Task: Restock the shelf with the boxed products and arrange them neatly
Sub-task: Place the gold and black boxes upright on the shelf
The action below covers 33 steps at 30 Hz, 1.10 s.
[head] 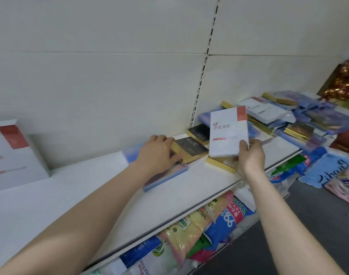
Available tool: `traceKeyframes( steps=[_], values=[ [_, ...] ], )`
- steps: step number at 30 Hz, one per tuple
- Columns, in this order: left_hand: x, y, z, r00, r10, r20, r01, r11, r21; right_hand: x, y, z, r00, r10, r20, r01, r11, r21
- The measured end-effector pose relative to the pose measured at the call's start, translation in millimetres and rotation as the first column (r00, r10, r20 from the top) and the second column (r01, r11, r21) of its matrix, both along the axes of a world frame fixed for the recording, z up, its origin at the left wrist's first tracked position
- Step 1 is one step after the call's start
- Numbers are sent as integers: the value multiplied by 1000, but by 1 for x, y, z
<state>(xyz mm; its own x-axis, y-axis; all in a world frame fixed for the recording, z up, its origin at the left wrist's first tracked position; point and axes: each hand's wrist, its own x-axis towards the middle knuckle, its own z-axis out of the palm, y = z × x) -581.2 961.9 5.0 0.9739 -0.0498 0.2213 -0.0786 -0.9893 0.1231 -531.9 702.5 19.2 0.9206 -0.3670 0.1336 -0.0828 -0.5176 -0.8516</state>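
Bags (189, 231) first, since they're closest: a jumble of colourful plastic packs crammed on the lower level along the bottom of the frame, with more soft packs (328, 167) spilling out at the right edge. Above them runs the white shelf (90, 195), and both bare forearms reach over it from the bottom corners. The left hand (155, 153) sits about mid-frame, clamped over the left end of a black-and-gold box (191, 148), thumb on the far side and fingers curled down the near edge. That box lies on a flat blue box (165, 177) that pokes out toward the shelf's front edge. The right hand (251, 155), just right of centre, pinches the lower right corner of a white box with a red corner patch (228, 132), thumb on its face, holding it tilted up above a gold box (219, 162) lying flat. Just behind is a second black-and-gold box (199, 132). At the left edge a bigger white box (12, 155) sits against the back panel (110, 76). Farthest off, upper right, there's a messy heap of blue, gold and white boxes (298, 116) on the shelf.
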Motion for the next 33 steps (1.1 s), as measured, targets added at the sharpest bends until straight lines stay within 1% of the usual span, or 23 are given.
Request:
traceKeyframes(
  steps=[1,3,4,6,7,9,11,13,14,15,16,17,18,19,20,21,23,25,27,31,33],
  values=[
    [10,-9,2,999,3,-53,-3,1000,11,-5,-9,-2,998,-25,55,26,999,-20],
    [30,-25,7,982,30,-187,-28,1000,15,-14,-27,-4,996,-21,92,21,1000,2],
    [38,-29,10,969,37,-244,-42,999,-14,-16,-33,-4,997,0,81,-1,1000,12],
    [52,-31,14,954,36,-299,-76,989,-123,-18,-46,-4,998,46,48,-45,999,-28],
    [57,-32,17,956,38,-292,-93,980,-173,-17,-50,-4,997,71,34,-69,997,-42],
    [58,-35,27,980,61,-191,-104,969,-226,-13,-58,-3,992,124,23,-125,992,29],
    [48,-40,40,992,123,-35,-128,960,-248,-4,-62,0,992,128,-4,-125,973,192],
    [29,-42,49,977,197,83,-160,932,-325,9,-64,3,991,127,-39,-105,926,362],
    [18,-41,50,963,248,102,-188,895,-404,14,-63,3,990,135,-51,-104,912,397],
    [7,-38,49,948,304,96,-215,832,-512,17,-62,2,988,146,-53,-113,910,399],
    [-6,-36,48,933,354,59,-236,728,-644,19,-62,0,984,169,-48,-138,914,381],
    [-20,-33,46,921,389,3,-244,583,-775,20,-61,-3,979,202,-28,-179,915,362],
    [-37,-32,45,913,403,-62,-245,420,-874,17,-59,-5,971,240,-8,-223,911,346],
    [-54,-31,42,910,396,-122,-247,280,-928,15,-58,-7,961,277,14,-264,900,347],
    [-72,-32,39,908,386,-162,-249,187,-950,10,-55,-7,949,314,35,-304,878,370],
    [-90,-32,35,903,391,-180,-246,124,-961,5,-50,-8,935,351,56,-341,843,416],
    [-126,-36,28,874,453,-174,-202,13,-979,-7,-37,-9,895,439,86,-414,740,531],
    [-161,-42,22,831,535,-151,-136,-67,-988,-21,-22,-11,827,555,93,-485,618,619],
    [-196,-46,15,776,617,-131,-99,-86,-991,-37,-3,-12,757,649,76,-523,533,665],
    [-268,-47,1,645,754,-122,-81,-91,-992,-79,37,-12,645,762,63,-554,409,725],
    [-300,-43,-4,583,804,-121,-63,-103,-993,-103,57,-10,604,795,44,-583,403,706]
  ],
)
